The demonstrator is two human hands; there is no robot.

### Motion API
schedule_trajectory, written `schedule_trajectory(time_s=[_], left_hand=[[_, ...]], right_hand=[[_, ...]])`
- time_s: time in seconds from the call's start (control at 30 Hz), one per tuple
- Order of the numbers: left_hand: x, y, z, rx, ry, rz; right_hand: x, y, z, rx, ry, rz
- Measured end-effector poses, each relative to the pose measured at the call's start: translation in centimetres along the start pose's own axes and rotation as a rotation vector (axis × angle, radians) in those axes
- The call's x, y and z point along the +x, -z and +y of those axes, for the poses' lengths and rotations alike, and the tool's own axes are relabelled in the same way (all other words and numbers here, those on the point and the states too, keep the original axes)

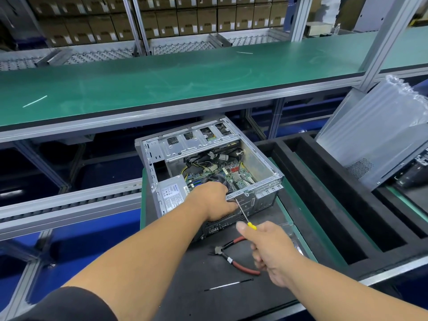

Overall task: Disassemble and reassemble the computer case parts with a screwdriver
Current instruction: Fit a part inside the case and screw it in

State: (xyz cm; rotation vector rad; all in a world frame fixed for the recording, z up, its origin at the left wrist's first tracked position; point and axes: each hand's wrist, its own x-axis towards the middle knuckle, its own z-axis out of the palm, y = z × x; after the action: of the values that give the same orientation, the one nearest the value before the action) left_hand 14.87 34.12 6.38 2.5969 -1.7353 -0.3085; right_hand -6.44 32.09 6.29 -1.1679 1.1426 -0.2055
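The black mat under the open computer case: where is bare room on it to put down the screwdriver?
Bare black mat lies near the front edge, left of the black cable tie and below the left forearm. It is crowded right of that: red-handled pliers lie under the right hand. The grey metal computer case fills the far part.

The open grey sheet-metal computer case looks dull and galvanised; at four o'clock, red rubber-handled steel pliers lie on matt black foam matting.

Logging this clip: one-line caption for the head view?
Right hand drives screwdriver into open computer case; left hand steadies it.
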Motion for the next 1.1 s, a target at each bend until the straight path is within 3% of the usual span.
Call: schedule_trajectory(time_s=[0.2, 0.47, 0.6, 0.7, 0.83, 0.97, 1.1], left_hand=[[-0.1, 0.0, 0.0, -0.006, -0.001, 0.007], [-0.8, 0.6, 0.5, -0.027, 0.004, 0.03], [-1.7, 1.5, 1.1, -0.155, 0.032, 0.032], [-2.9, 2.3, 1.5, -0.443, 0.14, 0.213], [-4.5, 3.4, 2.3, -1.109, 0.657, 0.579], [-8.1, 2.2, 4.1, -1.765, 0.844, 0.626], [-11.4, -0.4, 6.4, -2.121, 0.945, 0.605]], right_hand=[[-0.6, -0.3, -0.4, 0.169, -0.192, -0.095], [0.3, 0.0, -0.4, 0.127, -0.069, -0.015], [0.1, 0.7, -1.0, 0.282, -0.193, -0.097], [0.0, 1.3, -1.5, 0.276, -0.213, -0.147], [-0.4, 1.6, -1.0, 0.053, -0.086, -0.114], [-0.8, 1.8, 0.1, -0.118, 0.036, -0.182], [-1.0, 1.5, 0.4, -0.131, 0.082, -0.226]])
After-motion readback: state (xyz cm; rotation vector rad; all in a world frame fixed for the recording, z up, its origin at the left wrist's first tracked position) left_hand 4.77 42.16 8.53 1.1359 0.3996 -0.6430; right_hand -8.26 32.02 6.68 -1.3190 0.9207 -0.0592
